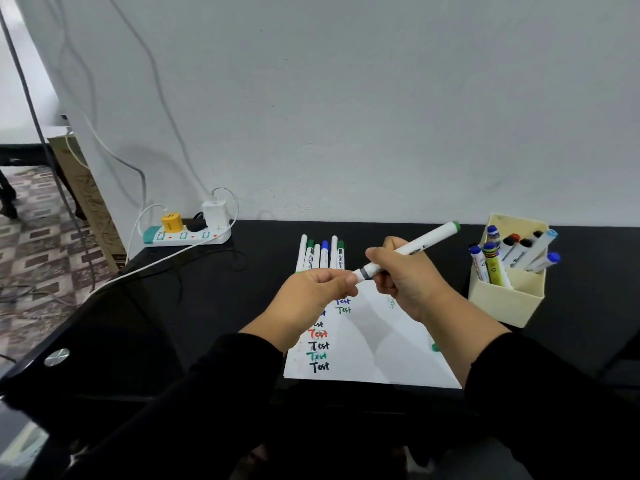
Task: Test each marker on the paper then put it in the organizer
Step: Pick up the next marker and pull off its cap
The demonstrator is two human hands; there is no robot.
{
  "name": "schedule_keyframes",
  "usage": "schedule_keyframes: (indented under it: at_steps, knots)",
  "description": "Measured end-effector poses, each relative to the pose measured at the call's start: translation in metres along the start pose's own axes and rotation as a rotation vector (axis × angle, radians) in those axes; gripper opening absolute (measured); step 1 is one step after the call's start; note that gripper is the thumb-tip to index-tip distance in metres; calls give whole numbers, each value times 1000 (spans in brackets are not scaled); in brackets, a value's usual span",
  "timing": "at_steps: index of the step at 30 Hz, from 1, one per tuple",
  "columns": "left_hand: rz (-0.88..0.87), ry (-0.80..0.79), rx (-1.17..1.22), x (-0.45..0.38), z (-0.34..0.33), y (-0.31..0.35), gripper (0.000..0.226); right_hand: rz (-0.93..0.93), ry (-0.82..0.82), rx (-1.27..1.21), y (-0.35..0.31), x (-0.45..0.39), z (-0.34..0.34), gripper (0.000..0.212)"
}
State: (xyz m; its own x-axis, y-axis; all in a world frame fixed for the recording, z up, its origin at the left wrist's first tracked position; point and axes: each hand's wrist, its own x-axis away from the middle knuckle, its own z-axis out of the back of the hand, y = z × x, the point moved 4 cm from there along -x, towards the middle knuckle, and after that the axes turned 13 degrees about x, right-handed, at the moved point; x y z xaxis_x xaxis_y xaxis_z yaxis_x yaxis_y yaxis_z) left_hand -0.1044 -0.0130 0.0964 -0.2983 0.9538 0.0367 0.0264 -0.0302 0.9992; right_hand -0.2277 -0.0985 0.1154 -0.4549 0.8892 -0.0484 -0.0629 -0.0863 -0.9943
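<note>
Off to the right on the black table [214,306], a cream organizer [506,299] is seen standing upright, and it is filled with a loose bunch of markers [516,256] leaning at different angles, their blue, black and red caps pointing up and outward. A row of further markers [320,254] is laid side by side on the table just beyond the far edge of the paper [377,344], their long axes running away from the person. A white marker [412,249] is held in the air above the far part of the paper, between the two hands; its long axis is tilted, with the green end raised toward the upper right and the dark collar end lowered toward the left. Its barrel is gripped by the curled fingers of the right hand [405,275]. The lower end is pinched by the thumb and fingers of the left hand [317,292], so whether a cap is on cannot be told. The word "Test" is written repeatedly on the paper in black, red, green and blue. A white power strip [188,235] with plugged chargers is set at the table's far left.
</note>
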Motion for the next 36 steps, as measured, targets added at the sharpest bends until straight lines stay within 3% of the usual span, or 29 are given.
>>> schedule_keyframes:
  at_steps: [6,13,19,24,25,27,28,30,34,36]
  knots:
    - [43,32,-95,-3,-10,13,31,-117,56,-41,-1,-4,5,43]
    - [-22,120,-219,-6,-28,15,24,-413,117,-34,13,-2,4,19]
    - [-45,148,-272,-4,-31,10,32,-457,140,33,13,0,7,17]
    - [-50,71,-355,-16,-21,-1,8,-462,102,154,18,-6,14,25]
    - [-38,68,-339,-21,-15,-7,14,-456,117,147,19,-7,16,24]
    - [14,96,-372,-31,4,-24,54,-430,198,112,22,-7,22,20]
    - [40,133,-444,-35,15,-32,62,-409,254,105,23,-6,25,19]
    - [104,183,-611,-41,33,-49,61,-359,358,120,24,-4,36,14]
    - [219,114,-940,-49,45,-80,57,-264,556,124,39,-11,60,23]
    - [222,92,-1014,-49,47,-93,57,-204,664,207,44,-10,67,16]
